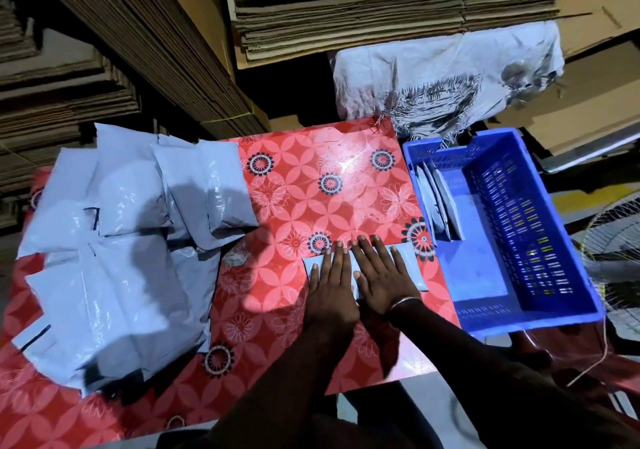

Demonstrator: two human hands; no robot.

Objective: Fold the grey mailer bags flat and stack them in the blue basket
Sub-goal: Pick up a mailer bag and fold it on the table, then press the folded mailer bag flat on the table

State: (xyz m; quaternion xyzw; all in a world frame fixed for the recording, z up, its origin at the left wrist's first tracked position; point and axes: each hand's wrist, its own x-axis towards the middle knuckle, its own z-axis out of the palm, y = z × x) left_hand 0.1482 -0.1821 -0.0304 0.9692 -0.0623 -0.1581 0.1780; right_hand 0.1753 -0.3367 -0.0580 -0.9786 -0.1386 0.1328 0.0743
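We press both hands, left hand (330, 280) and right hand (382, 275), fingers straight, on a folded grey mailer bag (410, 268) on the surface, just left of the blue basket (540, 317). Thin, slick, springy film, we judge; pinch the folded edges to lift.

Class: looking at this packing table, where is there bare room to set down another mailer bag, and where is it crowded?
Free: the red tablecloth between the mailer pile and the blue basket, beyond both hands; also the basket's near floor. Crowded: the table's left side under the pile, and where the left hand and right hand press the folded bag.
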